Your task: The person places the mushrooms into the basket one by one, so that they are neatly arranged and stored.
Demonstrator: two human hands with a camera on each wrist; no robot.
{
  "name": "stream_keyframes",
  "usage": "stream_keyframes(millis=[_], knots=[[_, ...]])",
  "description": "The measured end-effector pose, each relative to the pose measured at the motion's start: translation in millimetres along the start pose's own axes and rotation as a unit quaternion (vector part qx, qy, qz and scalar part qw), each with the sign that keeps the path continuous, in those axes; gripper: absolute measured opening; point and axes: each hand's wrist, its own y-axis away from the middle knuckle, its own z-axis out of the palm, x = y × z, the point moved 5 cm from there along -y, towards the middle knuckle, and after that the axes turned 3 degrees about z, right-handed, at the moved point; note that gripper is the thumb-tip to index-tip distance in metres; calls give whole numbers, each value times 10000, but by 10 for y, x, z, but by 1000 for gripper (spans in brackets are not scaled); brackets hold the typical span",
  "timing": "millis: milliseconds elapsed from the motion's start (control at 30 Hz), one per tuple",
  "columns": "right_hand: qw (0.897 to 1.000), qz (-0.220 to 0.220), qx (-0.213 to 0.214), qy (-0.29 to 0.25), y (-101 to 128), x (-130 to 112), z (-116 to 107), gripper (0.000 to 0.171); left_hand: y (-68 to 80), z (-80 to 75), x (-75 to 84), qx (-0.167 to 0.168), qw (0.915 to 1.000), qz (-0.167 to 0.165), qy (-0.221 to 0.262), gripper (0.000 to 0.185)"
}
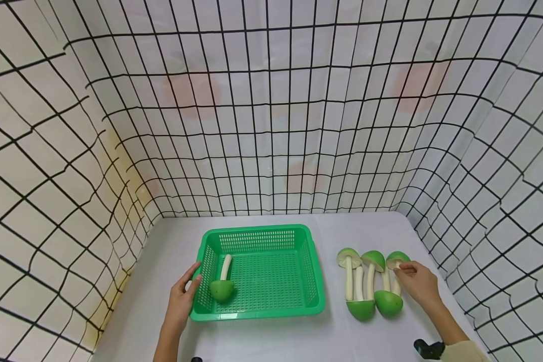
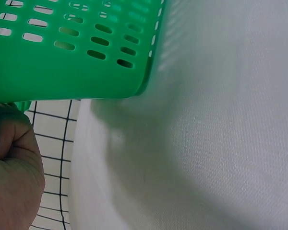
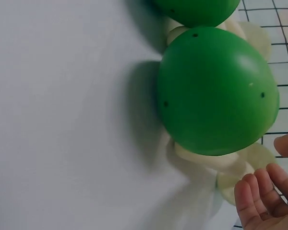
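A green plastic basket (image 1: 262, 315) holds one toy mushroom (image 1: 221, 290) with a green cap and pale stem, lying at its left side. My left hand (image 1: 181, 296) grips the basket's left rim, and the left wrist view shows the curled hand (image 2: 12, 158) beside the basket's wall (image 2: 62, 76). To the right, several similar mushrooms lie side by side, caps alternating far and near. My right hand (image 1: 418, 284) is at the rightmost mushroom (image 1: 397, 258), fingertips by its stem below the cap. In the right wrist view, thumb and fingers (image 3: 273, 191) stand apart, close to that pale stem.
A white cloth covers the table (image 1: 271, 342). Black grid netting (image 1: 280, 125) over pale walls encloses the back and both sides. Nearest mushroom caps (image 1: 361, 309) face the table's front. A small black object (image 1: 429, 349) shows beside the right sleeve (image 1: 463, 352).
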Motion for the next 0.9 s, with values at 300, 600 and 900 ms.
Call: stream_keyframes(millis=[300, 600, 900], knots=[[9996, 271, 30, -89, -22, 120, 78, 40, 8, 7, 6, -17, 9999, 8, 157, 48], [9990, 421, -121, -72, -36, 235, 129, 41, 16, 11, 6, -36, 9997, -13, 247, 48], [9962, 558, -661, -63, -43, 239, 199, 59, 14, 9, -6, 0, 9998, -34, 182, 47]])
